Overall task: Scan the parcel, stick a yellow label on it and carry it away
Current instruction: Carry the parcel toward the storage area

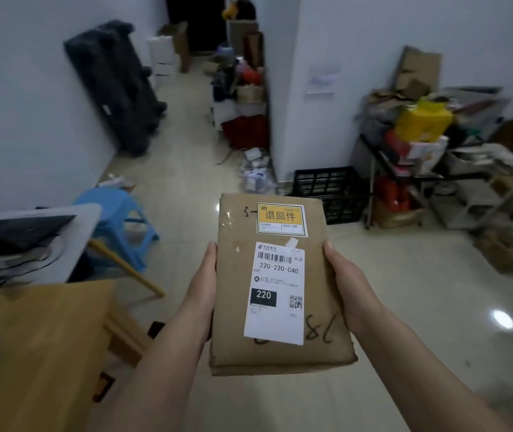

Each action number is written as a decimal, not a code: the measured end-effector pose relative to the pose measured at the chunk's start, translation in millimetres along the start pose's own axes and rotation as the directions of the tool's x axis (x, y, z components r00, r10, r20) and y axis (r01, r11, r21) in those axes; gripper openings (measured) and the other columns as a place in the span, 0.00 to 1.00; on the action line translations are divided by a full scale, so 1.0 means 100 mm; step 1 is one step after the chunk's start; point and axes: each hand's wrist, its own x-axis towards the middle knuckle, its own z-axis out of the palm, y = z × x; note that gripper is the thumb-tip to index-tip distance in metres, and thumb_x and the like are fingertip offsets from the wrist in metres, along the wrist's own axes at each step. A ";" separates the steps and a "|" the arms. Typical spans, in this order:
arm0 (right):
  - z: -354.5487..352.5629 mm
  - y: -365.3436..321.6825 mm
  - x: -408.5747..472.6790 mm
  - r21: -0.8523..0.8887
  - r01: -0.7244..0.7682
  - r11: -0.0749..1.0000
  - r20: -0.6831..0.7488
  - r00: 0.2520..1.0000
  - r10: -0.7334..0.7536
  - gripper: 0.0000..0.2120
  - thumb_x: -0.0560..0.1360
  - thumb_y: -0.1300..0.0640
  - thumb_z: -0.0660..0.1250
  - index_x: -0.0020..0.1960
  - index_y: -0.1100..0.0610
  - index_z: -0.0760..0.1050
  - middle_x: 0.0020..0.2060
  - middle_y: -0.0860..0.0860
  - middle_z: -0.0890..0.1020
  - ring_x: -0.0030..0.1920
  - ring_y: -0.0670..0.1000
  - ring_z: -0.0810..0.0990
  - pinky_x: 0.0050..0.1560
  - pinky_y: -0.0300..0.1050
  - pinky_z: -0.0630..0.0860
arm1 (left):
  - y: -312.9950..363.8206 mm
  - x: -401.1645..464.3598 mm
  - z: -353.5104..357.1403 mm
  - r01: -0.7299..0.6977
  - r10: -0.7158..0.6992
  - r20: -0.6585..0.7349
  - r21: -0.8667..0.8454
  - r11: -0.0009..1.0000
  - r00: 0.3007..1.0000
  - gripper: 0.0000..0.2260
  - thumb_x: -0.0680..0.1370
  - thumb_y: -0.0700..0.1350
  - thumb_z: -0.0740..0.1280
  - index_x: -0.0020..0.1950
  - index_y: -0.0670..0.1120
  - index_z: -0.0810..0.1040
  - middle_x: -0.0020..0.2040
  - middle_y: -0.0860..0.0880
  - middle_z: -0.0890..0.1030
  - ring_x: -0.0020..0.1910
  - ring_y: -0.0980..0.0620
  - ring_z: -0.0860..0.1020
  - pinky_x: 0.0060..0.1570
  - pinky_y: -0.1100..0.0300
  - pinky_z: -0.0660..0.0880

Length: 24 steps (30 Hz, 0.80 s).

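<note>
You have the parcel (pixel 280 288), a flat brown cardboard box, held out in front of you above the tiled floor (pixel 405 307), its long side pointing away from you. The yellow label (pixel 281 219) is stuck on its top face near the far end, and a white shipping label (pixel 275 293) with a barcode and the print 220-220-C40 sits just below it; black marker scrawl shows at the near end. Your left hand (pixel 200 291) grips the left edge with the thumb lying along the side, the other fingers hidden beneath. Your right hand (pixel 347 285) grips the right edge the same way, its fingers hidden too. To your left stands a wooden table (pixel 40 347), with a blue stool (pixel 118 219) beyond it. A black crate (pixel 330 191) sits on the floor just past the parcel, beside a cluttered shelf (pixel 436 169).
</note>
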 end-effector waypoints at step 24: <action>-0.32 -1.29 2.35 0.027 0.097 0.995 -0.249 0.965 -0.087 0.21 0.76 0.38 0.58 0.55 0.53 0.79 0.47 0.54 0.85 0.49 0.55 0.84 0.52 0.54 0.79 | 1.09 2.72 1.19 0.057 -0.088 0.219 0.141 0.988 0.972 0.28 0.78 0.66 0.51 0.54 0.49 0.84 0.49 0.46 0.86 0.50 0.45 0.83 0.55 0.50 0.76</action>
